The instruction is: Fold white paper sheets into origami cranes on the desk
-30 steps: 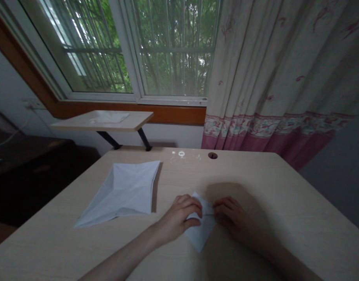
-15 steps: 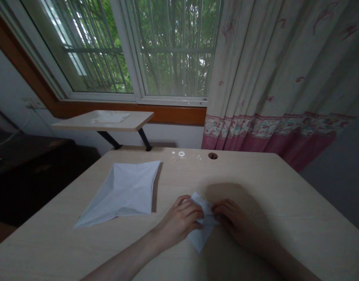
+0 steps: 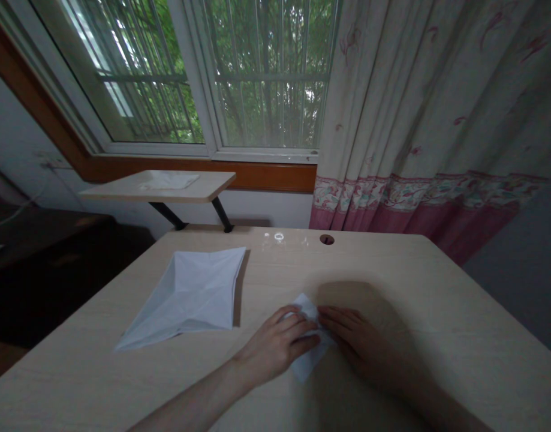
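A small folded sheet of white paper [image 3: 305, 365] lies on the desk in front of me, its pointed ends showing above and below my fingers. My left hand [image 3: 285, 336] is closed over its left side, fingers bent across the middle and holding it against the desk. From the right, my right hand [image 3: 349, 330] has its fingers together on the paper's right edge, with the thumb side low. The middle of the sheet is mostly hidden under both hands, so its inner folds do not show. To the left rests a larger white folded paper boat-like dish [image 3: 203, 291] with raised sides.
The light wooden desk [image 3: 392, 258] has a round cable hole [image 3: 327, 239] near its far edge. A raised shelf [image 3: 207, 186] at the back left bears crumpled white paper or plastic [image 3: 169, 180]. Behind stand a barred window [image 3: 266, 78] and a floral curtain [image 3: 392, 120].
My right hand has moved slightly left, its fingers now flatter on the paper. My left fingers have shifted right across the sheet. The larger paper has not moved.
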Demonstrator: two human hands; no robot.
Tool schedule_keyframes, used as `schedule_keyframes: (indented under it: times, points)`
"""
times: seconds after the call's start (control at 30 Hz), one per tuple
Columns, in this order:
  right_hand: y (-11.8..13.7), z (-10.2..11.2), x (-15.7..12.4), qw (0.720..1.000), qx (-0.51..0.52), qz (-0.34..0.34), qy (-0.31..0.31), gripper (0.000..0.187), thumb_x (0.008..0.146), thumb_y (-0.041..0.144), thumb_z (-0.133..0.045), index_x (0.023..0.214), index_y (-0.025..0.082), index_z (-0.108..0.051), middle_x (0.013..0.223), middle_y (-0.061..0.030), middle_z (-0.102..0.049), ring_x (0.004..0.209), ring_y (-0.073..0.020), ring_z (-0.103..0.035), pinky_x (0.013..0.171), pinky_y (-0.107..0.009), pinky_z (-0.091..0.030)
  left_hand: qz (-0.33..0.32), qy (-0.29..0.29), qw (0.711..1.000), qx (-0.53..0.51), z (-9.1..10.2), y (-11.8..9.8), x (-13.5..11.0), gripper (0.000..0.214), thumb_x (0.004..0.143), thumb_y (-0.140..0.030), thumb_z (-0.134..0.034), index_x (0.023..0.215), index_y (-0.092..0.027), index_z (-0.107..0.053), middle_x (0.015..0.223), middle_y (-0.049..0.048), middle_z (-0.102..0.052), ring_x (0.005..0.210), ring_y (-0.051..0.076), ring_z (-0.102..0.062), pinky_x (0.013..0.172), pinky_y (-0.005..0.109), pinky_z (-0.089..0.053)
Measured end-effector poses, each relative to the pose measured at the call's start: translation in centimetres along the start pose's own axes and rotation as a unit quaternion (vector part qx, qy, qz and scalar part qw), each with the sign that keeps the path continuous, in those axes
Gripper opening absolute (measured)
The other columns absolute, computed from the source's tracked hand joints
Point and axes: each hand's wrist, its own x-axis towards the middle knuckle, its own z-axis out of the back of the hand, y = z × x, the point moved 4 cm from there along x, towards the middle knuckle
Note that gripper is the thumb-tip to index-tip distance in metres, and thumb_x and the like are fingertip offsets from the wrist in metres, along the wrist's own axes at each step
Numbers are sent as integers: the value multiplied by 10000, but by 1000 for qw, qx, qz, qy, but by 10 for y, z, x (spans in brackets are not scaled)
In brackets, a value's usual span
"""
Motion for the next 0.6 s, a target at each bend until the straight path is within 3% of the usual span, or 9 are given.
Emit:
schedule_keyframes:
  times: [0.23, 0.37, 0.6]
  points:
    - [6, 3, 2, 1000, -13, -14, 3, 454, 967, 140, -458, 1403, 233, -544, 1479, -87, -510, 1355, -226, -483, 1119, -461, -395, 11, 45, 999, 8, -1, 1, 0, 198, 1009, -223, -558, 1188, -226, -641, 1166, 20, -681, 1076, 185, -606, 1007, 363, -434]
    - [11, 7, 1, 1000, -21, -16, -1, 411, 983, 210, -489, 1387, 218, -560, 1447, -98, -547, 1321, -241, -519, 1105, -477, -410, 44, 45, 998, -9, -2, 1, -1, 198, 1023, -242, -530, 1191, -227, -635, 1128, 25, -688, 1012, 178, -618, 877, 311, -474]
    - [16, 14, 5, 1000, -21, 12, -17, 357, 972, 227, -524, 1318, 205, -610, 1326, -102, -646, 1214, -253, -585, 1061, -478, -441, 49, 41, 998, 2, -3, 2, -2, 179, 1022, -245, -537, 1163, -241, -648, 1091, 21, -686, 976, 168, -611, 829, 301, -447]
